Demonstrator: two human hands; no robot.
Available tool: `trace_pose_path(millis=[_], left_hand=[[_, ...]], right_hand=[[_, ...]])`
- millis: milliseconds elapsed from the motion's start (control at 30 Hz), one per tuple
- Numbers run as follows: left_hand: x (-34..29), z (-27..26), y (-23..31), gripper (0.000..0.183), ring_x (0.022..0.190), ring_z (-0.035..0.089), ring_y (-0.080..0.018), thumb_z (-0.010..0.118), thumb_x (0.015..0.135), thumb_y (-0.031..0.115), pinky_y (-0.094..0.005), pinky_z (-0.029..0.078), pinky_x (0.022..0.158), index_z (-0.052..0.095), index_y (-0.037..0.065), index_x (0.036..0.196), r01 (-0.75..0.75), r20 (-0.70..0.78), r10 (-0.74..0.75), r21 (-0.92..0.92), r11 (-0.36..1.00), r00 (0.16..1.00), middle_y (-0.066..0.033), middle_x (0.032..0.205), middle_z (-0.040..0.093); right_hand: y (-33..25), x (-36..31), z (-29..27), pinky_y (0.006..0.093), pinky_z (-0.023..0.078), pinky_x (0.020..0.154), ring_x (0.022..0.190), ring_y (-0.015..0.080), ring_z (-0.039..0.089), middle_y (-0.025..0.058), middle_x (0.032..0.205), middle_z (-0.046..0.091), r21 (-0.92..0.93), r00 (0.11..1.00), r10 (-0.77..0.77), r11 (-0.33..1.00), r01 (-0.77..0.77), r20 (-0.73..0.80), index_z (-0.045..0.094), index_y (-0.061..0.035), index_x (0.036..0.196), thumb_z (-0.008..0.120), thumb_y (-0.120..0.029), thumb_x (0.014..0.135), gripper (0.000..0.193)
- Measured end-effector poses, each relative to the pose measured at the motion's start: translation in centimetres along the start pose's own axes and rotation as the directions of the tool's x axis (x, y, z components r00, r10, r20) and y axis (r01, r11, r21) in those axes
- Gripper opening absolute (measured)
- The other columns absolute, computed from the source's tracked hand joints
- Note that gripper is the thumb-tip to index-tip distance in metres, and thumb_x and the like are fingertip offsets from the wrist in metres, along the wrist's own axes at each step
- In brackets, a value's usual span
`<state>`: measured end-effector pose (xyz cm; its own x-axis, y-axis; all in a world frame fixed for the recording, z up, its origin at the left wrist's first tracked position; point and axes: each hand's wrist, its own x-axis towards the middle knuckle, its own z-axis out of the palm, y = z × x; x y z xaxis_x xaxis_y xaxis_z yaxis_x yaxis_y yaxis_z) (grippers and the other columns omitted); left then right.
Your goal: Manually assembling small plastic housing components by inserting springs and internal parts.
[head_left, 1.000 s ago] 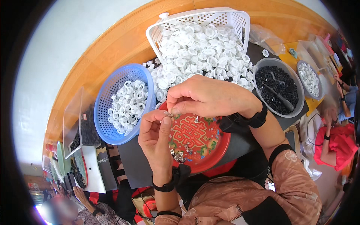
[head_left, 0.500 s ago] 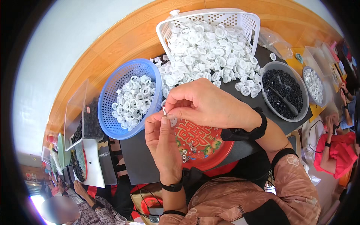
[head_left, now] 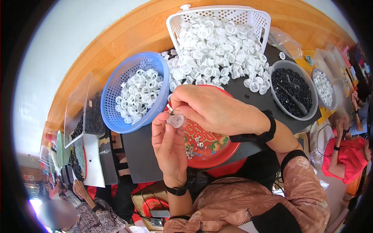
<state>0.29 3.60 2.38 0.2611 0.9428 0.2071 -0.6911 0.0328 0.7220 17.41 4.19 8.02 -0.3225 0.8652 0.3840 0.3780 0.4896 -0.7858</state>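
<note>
In front of the red patterned tray [head_left: 232, 152], my left hand [head_left: 169, 153] pinches a round white plastic piece [head_left: 175, 121] with slots in its face. Close above that piece, the fingertips of my right hand [head_left: 221, 112] pinch a small shiny metal part [head_left: 169, 109]. The metal part is at the white piece's upper edge; whether it sits in a slot I cannot tell. Several small metal parts [head_left: 190, 152] lie loose on the tray, partly behind my left hand.
A blue basket [head_left: 109, 123] of white pieces stands at the left. Many white pieces [head_left: 217, 50] spill from a white basket [head_left: 218, 12] at the back. At the right, a grey bowl [head_left: 276, 101] holds black parts and a dark scoop. People sit on both sides.
The white piece has come into plain sight, its slotted face turned toward me, where before mostly fingers showed. My right hand has moved slightly downward. The view has shifted a little.
</note>
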Motion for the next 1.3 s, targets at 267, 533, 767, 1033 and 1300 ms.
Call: trace_pose_path(millis=[267, 533, 767, 1033, 1300], left_hand=[[-1.1, -0.7, 0.4, 0.04, 0.115, 0.054, -0.0193, 0.055, 0.096, 0.014, -0.0356, 0.045, 0.1, 0.045, -0.001, 0.131, 0.108, -0.039, -0.117, -0.177, 0.978, 0.992, -0.0111, 0.125, 0.054], [-1.5, -0.7, 0.4, 0.038, 0.116, 0.054, -0.0193, 0.057, 0.096, 0.016, -0.0366, 0.043, 0.102, 0.048, -0.001, 0.128, 0.112, -0.044, -0.119, -0.152, 0.982, 0.992, -0.011, 0.125, 0.056], [-1.8, -0.4, 0.0, 0.032, 0.113, 0.056, -0.019, 0.058, 0.095, 0.012, -0.0365, 0.043, 0.101, 0.053, 0.0, 0.124, 0.083, -0.07, -0.088, -0.068, 0.994, 0.994, -0.0105, 0.121, 0.059], [-1.9, -0.1, -0.2, 0.031, 0.111, 0.057, -0.0188, 0.058, 0.095, 0.012, -0.0357, 0.045, 0.099, 0.054, 0.0, 0.123, 0.061, -0.099, -0.063, -0.031, 0.998, 0.993, -0.0109, 0.12, 0.06], [-2.0, 0.0, -0.3, 0.03, 0.111, 0.056, -0.0184, 0.057, 0.095, 0.013, -0.0353, 0.045, 0.098, 0.054, 0.001, 0.123, 0.09, -0.115, -0.094, -0.046, 0.995, 0.989, -0.0104, 0.121, 0.059]], right_hand=[[-0.7, -1.4, 2.0, 0.0366, 0.04, 0.064, 0.072, 0.0293, 0.056, 0.0126, 0.089, 0.057, -0.348, 0.979, -0.206, 0.918, 0.19, -0.009, 0.052, -0.0032, 0.095, 0.055, -0.008, 0.085, 0.012], [-1.6, -1.6, 2.4, 0.0331, 0.037, 0.065, 0.077, 0.0182, 0.055, 0.0049, 0.085, 0.055, -0.657, 0.925, -0.368, 0.676, 0.334, 0.092, 0.06, -0.0025, 0.096, 0.058, -0.011, 0.08, 0.017], [-1.0, -2.2, 3.4, 0.0354, 0.04, 0.075, 0.068, 0.0185, 0.054, 0.0056, 0.081, 0.052, -0.73, 0.898, -0.44, 0.607, 0.314, 0.02, 0.056, -0.0042, 0.094, 0.057, -0.009, 0.081, 0.014], [-1.0, -2.5, 2.8, 0.0338, 0.038, 0.073, 0.061, 0.0152, 0.056, 0.0041, 0.079, 0.052, -0.786, 0.91, -0.412, 0.544, 0.294, 0.055, 0.062, -0.0056, 0.089, 0.057, -0.013, 0.081, 0.012], [-0.8, -2.6, 3.2, 0.0338, 0.038, 0.075, 0.064, 0.0148, 0.056, 0.0035, 0.079, 0.053, -0.773, 0.893, -0.45, 0.555, 0.306, 0.03, 0.061, -0.0066, 0.091, 0.056, -0.012, 0.081, 0.013]])
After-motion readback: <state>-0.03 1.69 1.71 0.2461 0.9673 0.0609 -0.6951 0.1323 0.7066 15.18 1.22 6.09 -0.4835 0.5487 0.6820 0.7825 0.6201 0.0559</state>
